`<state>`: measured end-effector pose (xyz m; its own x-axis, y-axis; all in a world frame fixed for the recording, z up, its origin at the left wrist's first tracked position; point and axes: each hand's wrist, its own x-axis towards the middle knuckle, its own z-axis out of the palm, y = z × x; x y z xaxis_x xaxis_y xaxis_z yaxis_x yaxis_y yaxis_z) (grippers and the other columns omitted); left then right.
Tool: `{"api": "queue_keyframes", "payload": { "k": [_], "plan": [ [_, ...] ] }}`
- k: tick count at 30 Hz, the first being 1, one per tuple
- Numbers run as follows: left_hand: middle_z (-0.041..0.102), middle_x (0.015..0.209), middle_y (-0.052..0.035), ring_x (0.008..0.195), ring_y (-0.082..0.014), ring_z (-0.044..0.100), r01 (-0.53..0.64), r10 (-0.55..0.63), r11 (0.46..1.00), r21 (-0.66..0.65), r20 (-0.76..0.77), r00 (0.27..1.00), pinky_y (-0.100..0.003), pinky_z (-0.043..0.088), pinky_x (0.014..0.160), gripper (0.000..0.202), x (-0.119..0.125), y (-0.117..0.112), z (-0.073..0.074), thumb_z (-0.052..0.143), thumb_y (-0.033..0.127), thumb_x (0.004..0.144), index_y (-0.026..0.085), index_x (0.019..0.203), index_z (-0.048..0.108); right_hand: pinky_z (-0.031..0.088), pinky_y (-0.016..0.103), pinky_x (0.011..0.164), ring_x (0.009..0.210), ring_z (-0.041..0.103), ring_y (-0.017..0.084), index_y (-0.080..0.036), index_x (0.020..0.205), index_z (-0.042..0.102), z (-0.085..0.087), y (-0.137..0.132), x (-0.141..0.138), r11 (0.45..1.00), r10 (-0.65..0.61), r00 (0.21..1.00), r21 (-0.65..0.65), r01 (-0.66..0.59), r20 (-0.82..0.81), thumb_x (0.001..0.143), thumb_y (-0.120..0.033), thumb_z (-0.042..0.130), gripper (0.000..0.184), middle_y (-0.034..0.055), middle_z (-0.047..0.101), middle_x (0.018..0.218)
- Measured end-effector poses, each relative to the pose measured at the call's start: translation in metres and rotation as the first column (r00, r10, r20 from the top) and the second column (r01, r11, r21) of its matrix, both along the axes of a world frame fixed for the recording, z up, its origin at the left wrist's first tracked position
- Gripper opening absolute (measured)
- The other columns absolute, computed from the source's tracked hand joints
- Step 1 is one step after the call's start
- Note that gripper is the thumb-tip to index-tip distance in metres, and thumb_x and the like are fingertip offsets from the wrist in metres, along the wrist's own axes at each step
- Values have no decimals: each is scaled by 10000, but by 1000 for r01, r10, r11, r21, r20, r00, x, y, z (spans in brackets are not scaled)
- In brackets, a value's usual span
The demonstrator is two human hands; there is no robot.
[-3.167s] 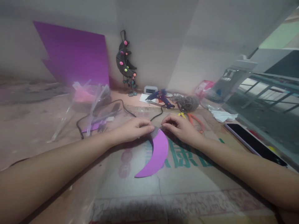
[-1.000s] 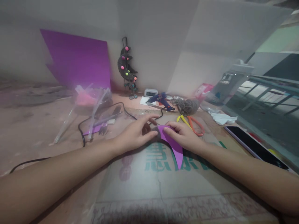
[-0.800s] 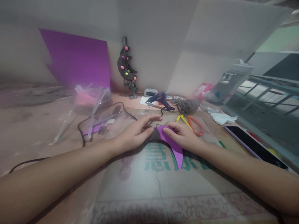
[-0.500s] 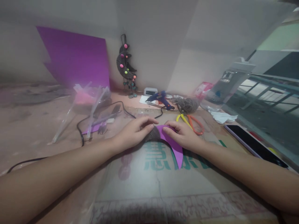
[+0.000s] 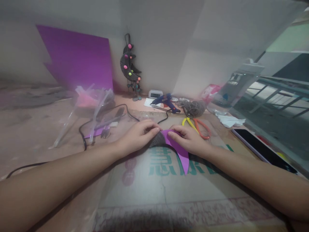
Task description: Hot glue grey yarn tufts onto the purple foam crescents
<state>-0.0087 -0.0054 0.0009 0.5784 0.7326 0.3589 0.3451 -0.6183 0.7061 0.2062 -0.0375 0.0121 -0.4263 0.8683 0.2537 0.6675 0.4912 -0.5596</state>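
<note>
A purple crescent-shaped foam piece (image 5: 181,154) lies on a flattened cardboard box (image 5: 154,183) with green print. One end of the crescent is wrapped in grey-brown twine (image 5: 158,140). My left hand (image 5: 136,138) has its fingers curled over that wrapped end, thumb and forefinger pinched on it. My right hand (image 5: 189,139) presses the purple foam just right of the wrapping, fingers bent down onto it. The two hands almost touch at the fingertips.
Behind the hands lie yellow-and-orange scissors (image 5: 198,126), a ball of twine (image 5: 193,107), a blue glue gun (image 5: 165,101) with a black cord (image 5: 106,117), and a plastic bag (image 5: 90,100). A purple sheet (image 5: 77,58) and a finished moon ornament (image 5: 129,66) lean on the wall. A phone (image 5: 262,149) lies right.
Over three seconds the crescent was turned so its free tip points toward me and right. In the last second my left fingers curled down from stretched to pinched on the wrapped end.
</note>
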Motion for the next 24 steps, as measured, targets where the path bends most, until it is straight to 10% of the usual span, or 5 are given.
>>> {"api": "queue_keyframes", "payload": {
  "k": [24],
  "plan": [
    [668,956,-24,921,-160,593,-63,60,993,104,36,998,-294,443,834,175,-1,-1,0,510,290,901,192,943,650,349,227,558,597,470,108,-159,740,569,-2,1,2,993,116,992,-22,-115,55,914,-330,450,272,-16,517,634]
  ]
}}
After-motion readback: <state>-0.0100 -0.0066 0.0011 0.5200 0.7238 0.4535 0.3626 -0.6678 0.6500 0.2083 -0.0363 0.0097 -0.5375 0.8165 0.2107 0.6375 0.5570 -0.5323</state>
